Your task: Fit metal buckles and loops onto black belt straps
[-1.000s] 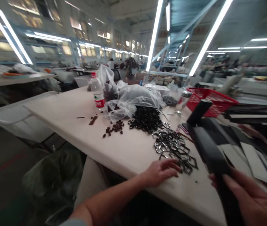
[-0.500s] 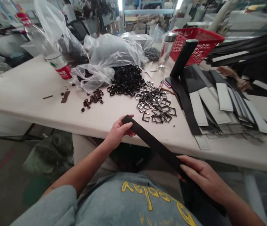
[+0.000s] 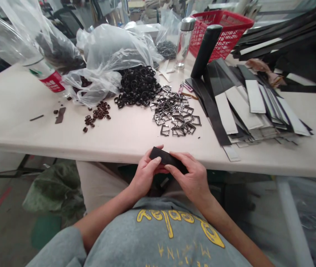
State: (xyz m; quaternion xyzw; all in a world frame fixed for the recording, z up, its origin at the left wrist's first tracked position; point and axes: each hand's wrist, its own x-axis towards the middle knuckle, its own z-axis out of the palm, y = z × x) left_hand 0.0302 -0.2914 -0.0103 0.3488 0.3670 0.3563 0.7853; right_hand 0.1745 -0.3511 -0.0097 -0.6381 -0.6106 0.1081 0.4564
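Note:
A flat black strap point(image 3: 167, 158) is held in front of my lap, just off the table's near edge. My left hand point(image 3: 146, 170) pinches its left end, thumb on top. Close beside it, my right hand point(image 3: 193, 173) grips the strap farther along, thumb and fingers closed on it. What lies past my right palm is hidden. Beyond my hands on the table is a heap of metal buckles point(image 3: 174, 113), with a pile of black loops point(image 3: 138, 87) behind it to the left. Small brown loops point(image 3: 99, 112) lie scattered farther left.
Stacked black and white strips point(image 3: 247, 107) cover the right side of the white table point(image 3: 124, 137). Behind them stand a dark cylinder point(image 3: 206, 51), a glass bottle point(image 3: 184, 44) and a red basket point(image 3: 221, 22). Plastic bags point(image 3: 116, 48) and a plastic bottle point(image 3: 45, 76) are at the left.
My right hand has slid up the strap to sit near my left hand, shortening the stretch between them. Both still hold it. The view has shifted slightly right and down.

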